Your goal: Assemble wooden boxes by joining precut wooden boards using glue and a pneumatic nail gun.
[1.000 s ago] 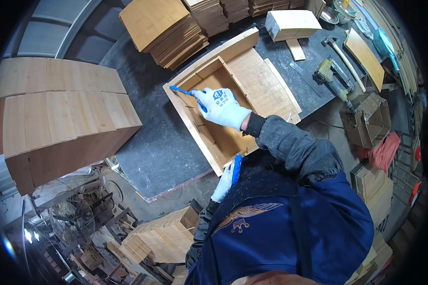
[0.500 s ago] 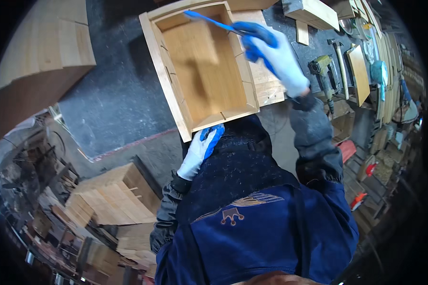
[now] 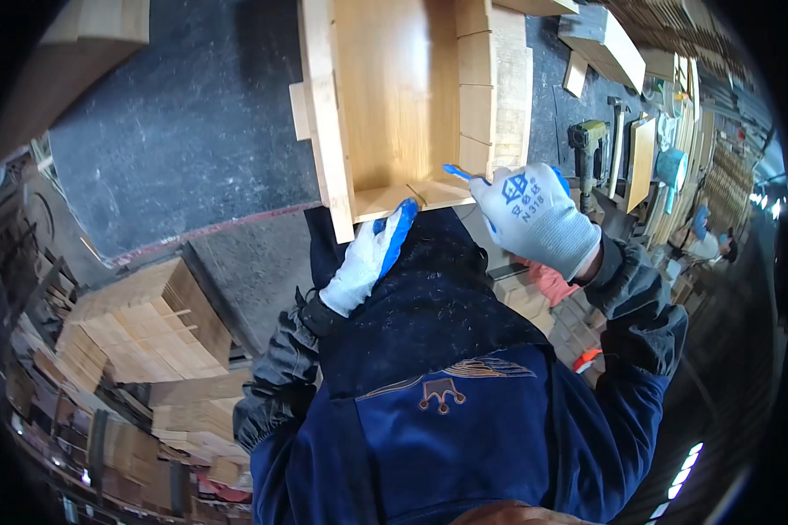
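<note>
A wooden drawer (image 3: 398,96) lies open side up, its far end cut off by the top of the picture. At its near wall is my left hand (image 3: 368,262), in a white glove with blue-coated fingers, gripping the rim near the left corner. My right hand (image 3: 538,210), gloved alike, is closed around a thin blue stick-like tool (image 3: 455,171) by the drawer's near right corner. The tool's tip sticks out leftward over the rim; my fist hides the rest.
The drawer rests on a dark worktable (image 3: 184,131). A nail gun (image 3: 589,144), a hammer (image 3: 616,144) and a wooden board (image 3: 641,162) lie to the right. Wooden blocks (image 3: 600,44) stand farther back. Stacked wooden drawers (image 3: 149,324) stand below the table at left.
My right hand has come from above the drawer's right wall down to its near right corner, bringing the blue tool. My left hand stays at the near wall. The view has shifted.
</note>
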Available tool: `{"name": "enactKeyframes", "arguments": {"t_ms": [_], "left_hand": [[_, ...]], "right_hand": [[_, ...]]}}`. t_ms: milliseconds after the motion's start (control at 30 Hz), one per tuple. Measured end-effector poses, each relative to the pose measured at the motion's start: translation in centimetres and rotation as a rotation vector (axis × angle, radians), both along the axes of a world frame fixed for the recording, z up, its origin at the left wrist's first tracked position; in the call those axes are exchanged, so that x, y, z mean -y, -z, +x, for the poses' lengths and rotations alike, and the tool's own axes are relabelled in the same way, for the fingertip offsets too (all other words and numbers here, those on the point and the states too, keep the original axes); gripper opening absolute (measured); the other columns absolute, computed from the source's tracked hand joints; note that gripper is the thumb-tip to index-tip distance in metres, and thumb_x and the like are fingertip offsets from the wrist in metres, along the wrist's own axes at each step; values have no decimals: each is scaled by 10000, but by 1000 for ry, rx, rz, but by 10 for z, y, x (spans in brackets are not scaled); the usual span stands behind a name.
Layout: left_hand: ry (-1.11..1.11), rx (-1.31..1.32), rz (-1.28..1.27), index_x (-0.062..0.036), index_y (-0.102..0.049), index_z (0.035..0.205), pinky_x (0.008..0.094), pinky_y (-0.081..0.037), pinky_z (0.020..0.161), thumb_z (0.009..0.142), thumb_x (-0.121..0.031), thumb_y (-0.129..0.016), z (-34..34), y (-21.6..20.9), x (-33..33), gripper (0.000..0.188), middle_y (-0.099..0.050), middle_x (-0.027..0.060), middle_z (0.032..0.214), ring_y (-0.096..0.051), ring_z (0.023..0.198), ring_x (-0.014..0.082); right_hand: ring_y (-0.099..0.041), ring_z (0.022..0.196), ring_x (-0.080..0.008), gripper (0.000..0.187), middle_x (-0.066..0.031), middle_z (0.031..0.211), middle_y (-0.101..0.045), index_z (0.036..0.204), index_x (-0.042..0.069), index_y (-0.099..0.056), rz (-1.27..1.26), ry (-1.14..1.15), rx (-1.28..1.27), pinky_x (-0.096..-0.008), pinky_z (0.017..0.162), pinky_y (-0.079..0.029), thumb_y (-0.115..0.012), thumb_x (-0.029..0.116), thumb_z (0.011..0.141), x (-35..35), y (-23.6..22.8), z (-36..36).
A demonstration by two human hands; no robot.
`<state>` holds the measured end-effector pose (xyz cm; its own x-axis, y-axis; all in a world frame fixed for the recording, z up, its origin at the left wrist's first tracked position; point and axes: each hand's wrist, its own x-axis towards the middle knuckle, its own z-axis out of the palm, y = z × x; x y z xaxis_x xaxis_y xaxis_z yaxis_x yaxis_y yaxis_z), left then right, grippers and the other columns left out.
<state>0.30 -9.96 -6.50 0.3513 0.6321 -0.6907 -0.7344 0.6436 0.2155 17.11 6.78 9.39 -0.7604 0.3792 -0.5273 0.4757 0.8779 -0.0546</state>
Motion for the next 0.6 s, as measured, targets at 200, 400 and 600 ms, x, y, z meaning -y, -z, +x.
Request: {"name": "enactKeyframes", "arguments": {"t_ms": [200,400,600], "left_hand": [[164,-409,307,-49,-493,1338,284,-510,770,999,-189,-543,24,26,18,371,-651,115,1166,-648,969,164],[732,-997,789,6,-345,1457,279,-402,1012,982,-104,-492,33,36,21,508,-488,134,1389,-481,1257,186],[1104,-1589,1179,-118,-361,1479,333,-470,849,982,-107,-421,1,-3,-9,501,-494,121,1288,-526,1104,242]], "right_hand": [[-599,631,-190,100,12,736,-612,897,157,-647,-219,-93,-6,-321,665,-476,-570,198,847,-13,9,9],[-657,698,-266,160,-40,696,-633,876,97,-660,-374,-426,158,-373,654,-508,-615,197,759,-66,2,-54],[-688,773,-288,201,-115,796,-690,874,72,-722,-410,-277,643,-390,713,-539,-617,218,784,-91,-33,-130]]}}
